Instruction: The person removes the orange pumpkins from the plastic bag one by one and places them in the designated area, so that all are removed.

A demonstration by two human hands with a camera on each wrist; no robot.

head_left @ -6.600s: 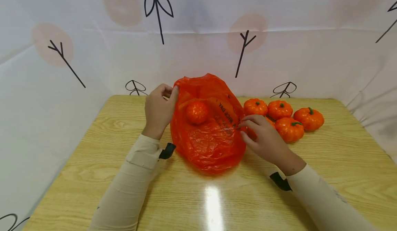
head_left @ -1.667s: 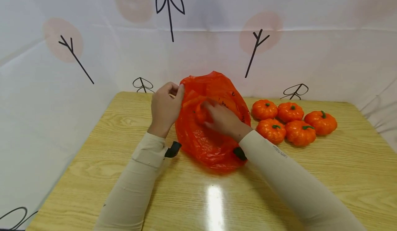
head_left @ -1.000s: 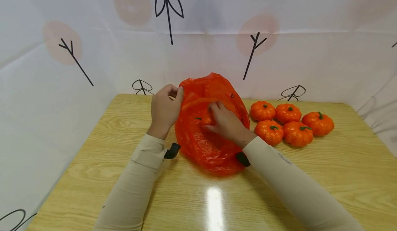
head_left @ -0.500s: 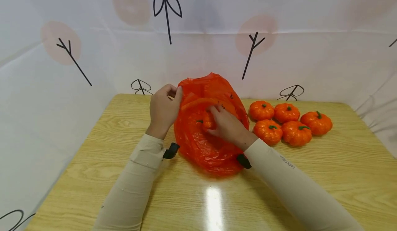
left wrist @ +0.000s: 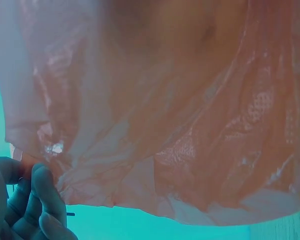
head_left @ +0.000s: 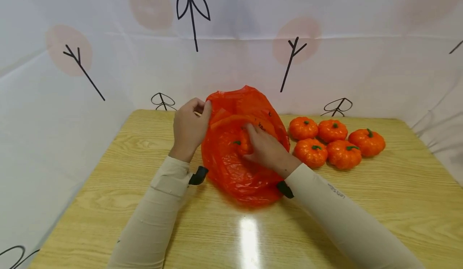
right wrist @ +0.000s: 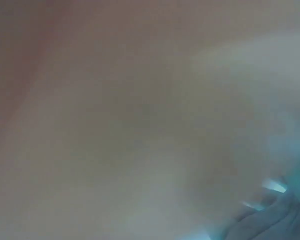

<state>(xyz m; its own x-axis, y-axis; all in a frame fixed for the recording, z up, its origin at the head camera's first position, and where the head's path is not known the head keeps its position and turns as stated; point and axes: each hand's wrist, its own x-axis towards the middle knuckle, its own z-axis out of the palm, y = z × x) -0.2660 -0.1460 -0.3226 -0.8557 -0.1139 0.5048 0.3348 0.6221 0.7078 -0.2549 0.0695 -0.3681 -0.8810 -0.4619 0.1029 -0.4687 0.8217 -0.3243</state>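
Observation:
An orange translucent plastic bag with black print stands open on the wooden table. At its upper left rim, my left hand pinches the plastic between thumb and fingers; the left wrist view shows these fingers at the bag's edge. My right hand reaches into the mouth of the bag. It grips a small orange pumpkin, thumb below and fingers above, the green stem pointing left. Some fingertips are hidden behind the pumpkin. The right wrist view is mostly blurred, with part of the hand at lower right.
Right of the bag several more small orange pumpkins with green stems sit close together, among them a front one and the rightmost one. A white cloth with plant drawings hangs behind the table.
My right hand has gone from the bag's right edge to inside it and taken hold of the pumpkin. Lately the pumpkin has shifted slightly right. My left hand keeps its pinch on the rim.

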